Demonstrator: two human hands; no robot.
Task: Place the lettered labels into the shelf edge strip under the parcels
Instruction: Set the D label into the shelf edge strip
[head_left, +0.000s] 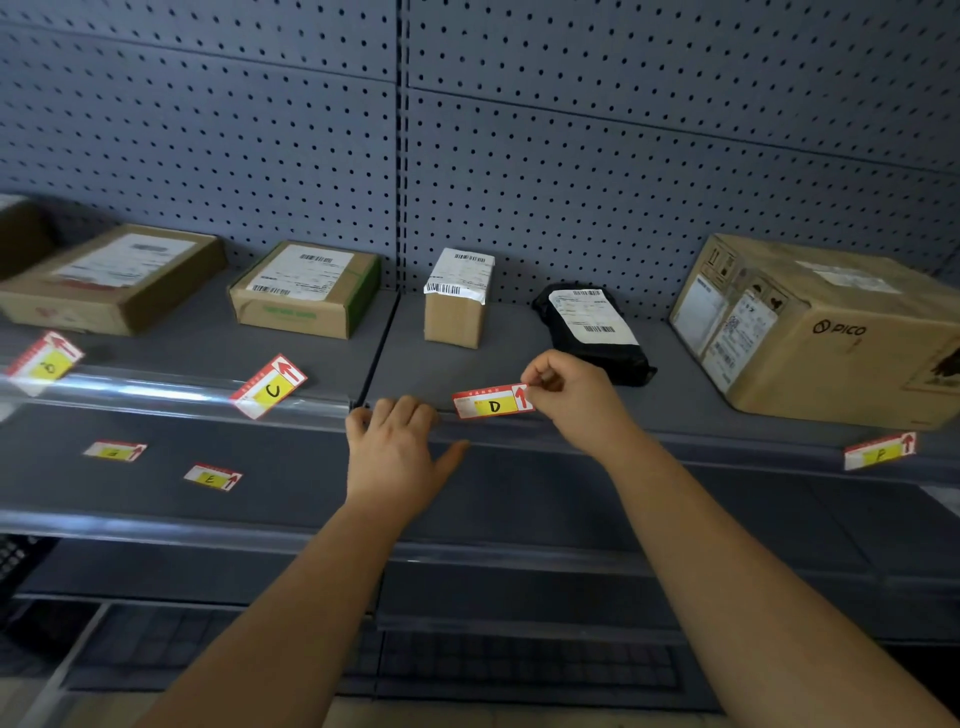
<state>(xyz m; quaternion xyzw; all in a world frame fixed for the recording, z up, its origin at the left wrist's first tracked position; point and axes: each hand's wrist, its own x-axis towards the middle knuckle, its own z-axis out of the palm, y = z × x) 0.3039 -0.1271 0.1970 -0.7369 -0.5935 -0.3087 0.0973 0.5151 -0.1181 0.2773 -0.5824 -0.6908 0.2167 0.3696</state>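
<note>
D label sits at the front edge of the upper shelf, right end pinched by the right hand; whether its lower edge is in the edge strip can't be told. Left hand lies flat with fingers spread on the shelf lip just left of it, holding nothing.

Hard to read: far-left label is blurred, letter unclear. Leftmost box is soft, its print illegible. Big box is cut off at the right.

C label sits tilted in the clear strip. F label is at the strip on the right.

Lower shelf carries two loose labels: E label and a second one, letter unreadable.

Grey metal shelving, pegboard back.

Writing: "PICO" on the big box. Barcode slips on the green-striped box, small box and black bag, text too small.
</note>
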